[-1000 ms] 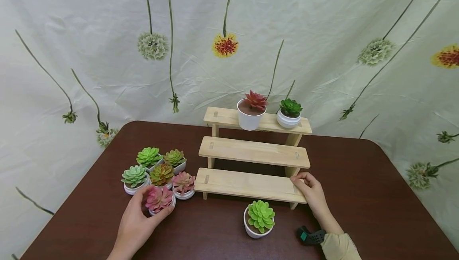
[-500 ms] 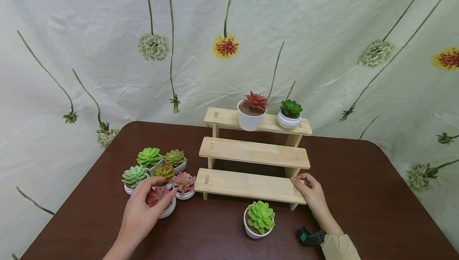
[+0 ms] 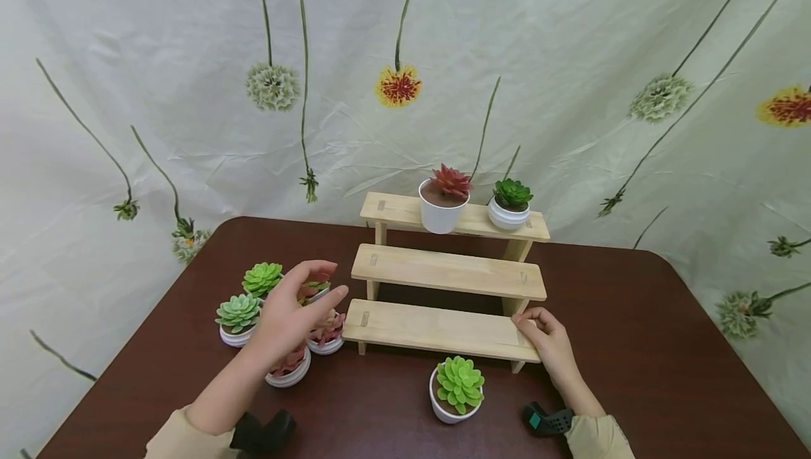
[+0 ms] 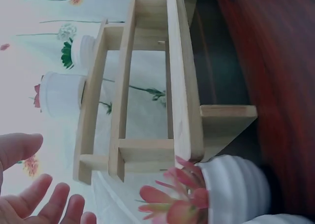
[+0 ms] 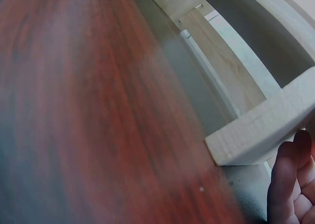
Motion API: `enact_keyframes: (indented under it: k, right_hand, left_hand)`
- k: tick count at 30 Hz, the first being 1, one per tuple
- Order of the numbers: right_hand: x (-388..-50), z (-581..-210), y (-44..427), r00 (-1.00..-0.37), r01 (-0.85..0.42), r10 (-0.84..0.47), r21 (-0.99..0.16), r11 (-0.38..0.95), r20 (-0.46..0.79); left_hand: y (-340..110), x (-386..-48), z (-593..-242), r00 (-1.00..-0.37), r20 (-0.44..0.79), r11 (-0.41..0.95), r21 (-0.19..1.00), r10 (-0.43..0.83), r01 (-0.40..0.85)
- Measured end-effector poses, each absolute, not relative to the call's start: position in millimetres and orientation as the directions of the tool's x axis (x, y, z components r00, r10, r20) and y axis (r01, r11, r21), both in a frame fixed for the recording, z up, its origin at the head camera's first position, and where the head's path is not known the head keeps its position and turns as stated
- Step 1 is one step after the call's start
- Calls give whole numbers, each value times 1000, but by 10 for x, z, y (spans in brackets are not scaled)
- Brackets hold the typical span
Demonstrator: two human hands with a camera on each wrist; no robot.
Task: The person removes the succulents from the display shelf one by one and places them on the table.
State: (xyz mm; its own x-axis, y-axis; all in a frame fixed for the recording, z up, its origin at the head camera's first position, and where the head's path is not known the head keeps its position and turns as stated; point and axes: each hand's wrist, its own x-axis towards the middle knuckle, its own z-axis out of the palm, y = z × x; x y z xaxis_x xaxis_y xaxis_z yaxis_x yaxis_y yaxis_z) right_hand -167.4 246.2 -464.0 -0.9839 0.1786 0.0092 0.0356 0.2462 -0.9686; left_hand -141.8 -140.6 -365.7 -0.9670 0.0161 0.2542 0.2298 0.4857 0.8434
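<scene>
My left hand (image 3: pixel 288 315) hovers over the cluster of potted succulents, thumb and fingers spread apart with nothing between them. It partly hides an olive-green succulent (image 3: pixel 319 288) and pink ones behind and below it. In the left wrist view, a pink succulent (image 4: pixel 179 197) in a ribbed white pot sits by the lowest shelf, apart from the fingertips. My right hand (image 3: pixel 552 350) grips the right end of the bottom step of a three-step wooden plant stand (image 3: pixel 437 329). In the right wrist view its curled fingers (image 5: pixel 285 179) lie beside the stand's leg.
A red succulent (image 3: pixel 441 205) and a dark green one (image 3: pixel 510 205) stand on the top step. A bright green potted succulent (image 3: pixel 457 388) sits in front of the stand. Light green (image 3: pixel 262 278) and mint (image 3: pixel 238 312) succulents are at the left. A flowered cloth hangs behind the table.
My left hand has left the bright pink succulent and moved up and to the right over the cluster, holding nothing. The right hand has stayed on the stand.
</scene>
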Motion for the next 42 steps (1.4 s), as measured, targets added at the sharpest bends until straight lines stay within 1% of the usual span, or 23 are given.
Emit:
enact_keyframes:
  k: [4,13,29,36,42]
  right_hand:
    - [-1673,-4639,2465,-984,30,177,-969,246,15]
    - [-1672,-4639,2466,-983,21,180,-969,248,25]
    - [-1693,-4638,2452,-981,9,188,-960,281,46]
    - [-1686,-4640,2451,-981,13,188,-964,265,39]
    - [-1689,-4649,2452,-981,19,192,-965,263,33]
  left_hand:
    - [-1351,-1560,-3589,-974,223,496,841,48,217]
    - [-1177,-1878,-3452,-960,262,496,823,100,277]
    - [-880,-2282,-3220,-952,302,394,869,57,299]
    - [-738,-2412,-3141,-961,270,389,880,64,273]
    - [-574,-2469,-3073,-969,217,383,891,116,245]
